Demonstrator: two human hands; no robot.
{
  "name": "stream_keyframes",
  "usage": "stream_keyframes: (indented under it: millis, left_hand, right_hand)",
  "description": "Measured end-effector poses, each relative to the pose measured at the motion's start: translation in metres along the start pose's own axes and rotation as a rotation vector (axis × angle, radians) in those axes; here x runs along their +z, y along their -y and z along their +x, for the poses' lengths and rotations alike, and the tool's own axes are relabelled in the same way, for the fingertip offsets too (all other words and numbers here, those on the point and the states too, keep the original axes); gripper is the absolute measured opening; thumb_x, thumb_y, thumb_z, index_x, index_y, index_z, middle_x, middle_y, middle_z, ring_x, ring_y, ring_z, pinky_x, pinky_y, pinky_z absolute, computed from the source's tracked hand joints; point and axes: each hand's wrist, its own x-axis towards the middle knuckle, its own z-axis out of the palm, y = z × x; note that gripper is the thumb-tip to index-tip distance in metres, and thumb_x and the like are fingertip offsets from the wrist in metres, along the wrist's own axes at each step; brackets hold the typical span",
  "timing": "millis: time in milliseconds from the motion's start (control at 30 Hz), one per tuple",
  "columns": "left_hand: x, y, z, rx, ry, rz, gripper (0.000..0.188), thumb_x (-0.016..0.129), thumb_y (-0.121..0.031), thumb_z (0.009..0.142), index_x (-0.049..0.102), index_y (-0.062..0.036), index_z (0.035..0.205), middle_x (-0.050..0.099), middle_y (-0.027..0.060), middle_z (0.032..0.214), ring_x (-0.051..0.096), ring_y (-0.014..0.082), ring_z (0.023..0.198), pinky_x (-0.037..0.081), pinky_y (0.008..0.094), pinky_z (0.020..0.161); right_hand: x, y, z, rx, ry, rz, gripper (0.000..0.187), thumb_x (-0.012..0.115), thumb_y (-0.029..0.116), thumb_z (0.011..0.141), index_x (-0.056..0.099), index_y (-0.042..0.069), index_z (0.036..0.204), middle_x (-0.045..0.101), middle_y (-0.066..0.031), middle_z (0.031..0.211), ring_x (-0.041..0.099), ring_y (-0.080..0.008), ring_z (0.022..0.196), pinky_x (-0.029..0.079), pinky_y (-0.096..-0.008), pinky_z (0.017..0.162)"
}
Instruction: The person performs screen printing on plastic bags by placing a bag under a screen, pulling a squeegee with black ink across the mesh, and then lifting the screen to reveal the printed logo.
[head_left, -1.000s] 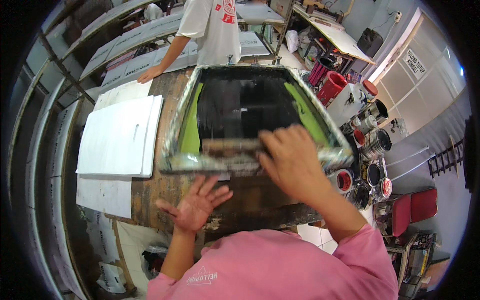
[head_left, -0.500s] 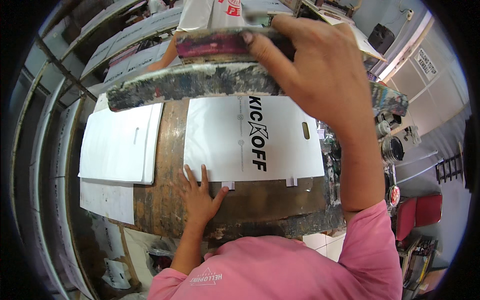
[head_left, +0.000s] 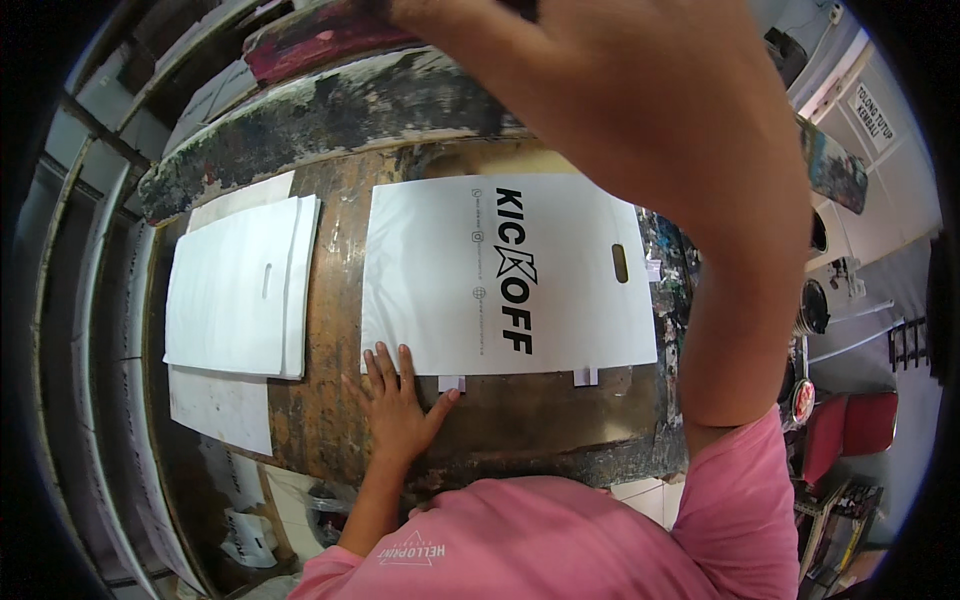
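Observation:
A white plastic bag [head_left: 425,280] with black printing and an oval handle hole lies on the worktable. My left hand [head_left: 395,410] rests spread, its fingertips on the bag's near left corner. At the top, my right hand [head_left: 620,90] reaches over a raised, ink-crusted screen-printing frame [head_left: 330,115]. Its thumb lies on a pink-stained wooden bar, seemingly a squeegee [head_left: 320,40]; the other fingers are mostly out of view. Small white tabs [head_left: 586,377] sit along the bag's near edge.
A stack of white bags [head_left: 235,290] lies at the left of the wooden worktable [head_left: 340,300]. Metal racks [head_left: 110,330] stand farther left. At the right are paint cans [head_left: 812,305] and a red chair [head_left: 850,430].
My right hand, the squeegee and the frame have risen nearer to my view, uncovering more of the bag's far edge. My left hand remains at the bag's corner. The other person has left sight.

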Motion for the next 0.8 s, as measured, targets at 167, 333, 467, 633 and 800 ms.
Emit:
stream_keyframes:
  millis: [167, 333, 467, 633, 800]
  left_hand:
    - [-0.012, -0.005, 0.004, 0.014, -0.038, -0.115, 0.113, 0.049, -0.084, 0.093, 0.037, 0.0038, 0.164, 0.031, 0.0281, 0.172, 0.016, 0.0447, 0.164, -0.005, 0.0717, 0.126]
    - [-0.057, -0.022, 0.037, 0.125, -0.341, -0.436, 0.083, 0.074, -0.052, 0.097, 0.055, 0.0082, 0.151, 0.057, 0.0304, 0.153, 0.042, 0.0439, 0.154, 0.022, 0.0588, 0.129]
    - [-0.098, -0.027, 0.065, 0.114, -0.656, -0.628, 0.048, 0.073, -0.024, 0.103, 0.067, 0.0079, 0.137, 0.063, 0.0322, 0.144, 0.059, 0.0445, 0.139, 0.048, 0.0487, 0.115]
    - [-0.096, -0.002, 0.053, -0.183, -0.659, -1.043, 0.043, 0.068, -0.011, 0.104, 0.064, 0.0053, 0.144, 0.069, 0.0224, 0.141, 0.068, 0.0247, 0.124, 0.054, 0.0361, 0.104]
    - [-0.082, 0.095, 0.041, -0.257, -0.711, -1.042, 0.046, 0.066, -0.006, 0.102, 0.063, 0.0071, 0.146, 0.067, 0.0225, 0.144, 0.064, 0.0222, 0.131, 0.051, 0.0325, 0.106]
  right_hand:
    - [-0.003, 0.003, -0.001, 0.003, 0.051, 0.004, 0.06, 0.047, 0.047, 0.108, 0.072, 0.0, 0.08, 0.067, -0.0146, 0.066, 0.065, -0.0284, 0.065, 0.052, -0.0465, 0.087]
    - [-0.017, 0.007, -0.007, 0.051, 0.135, 0.016, 0.062, 0.044, 0.047, 0.11, 0.074, 0.0, 0.083, 0.069, -0.0151, 0.068, 0.066, -0.0293, 0.068, 0.051, -0.047, 0.092]
    - [-0.017, 0.004, -0.017, -0.106, -0.007, 0.041, 0.061, 0.047, 0.047, 0.108, 0.076, -0.003, 0.089, 0.073, -0.0191, 0.076, 0.071, -0.0333, 0.075, 0.05, -0.0466, 0.094]
    - [-0.014, 0.012, -0.022, -0.102, -0.131, 0.061, 0.057, 0.05, 0.047, 0.107, 0.077, -0.001, 0.09, 0.074, -0.0169, 0.076, 0.072, -0.0313, 0.073, 0.051, -0.0465, 0.094]
    - [-0.005, 0.003, -0.011, -0.128, -0.043, 0.041, 0.05, 0.058, 0.048, 0.104, 0.074, 0.002, 0.094, 0.068, -0.0173, 0.075, 0.067, -0.0366, 0.073, 0.05, -0.0485, 0.08]
